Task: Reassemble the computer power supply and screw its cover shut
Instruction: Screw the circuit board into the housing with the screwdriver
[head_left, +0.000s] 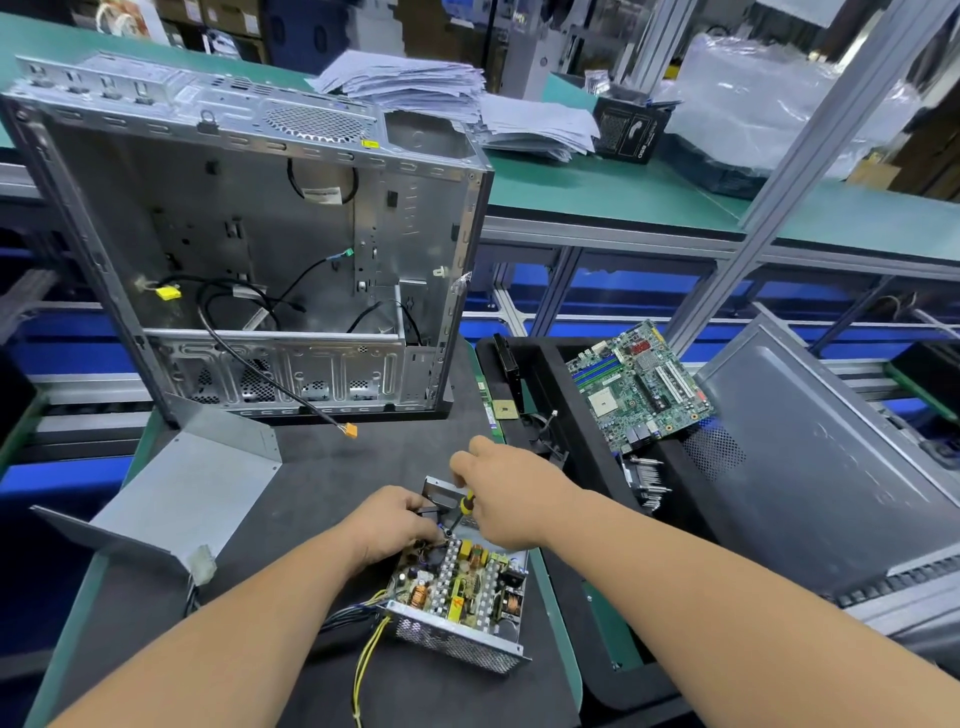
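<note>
While the right hand (506, 496) fingers wrap the yellow-and-black screwdriver (460, 512), tip down in the open grey metal power supply (460, 587) on the dark worktop (332, 467), left hand (395, 522) fingers curl at its far corner; what they grip is unclear. Chassis looks stiff, edges sharp: hold the walls, not the fragile board. Bent grey sheet-metal cover (176, 499) lies apart, left.

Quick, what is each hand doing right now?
Left hand: fingers curled down at the open power supply; whether it holds anything cannot be told.
Right hand: closed around a screwdriver.
</note>
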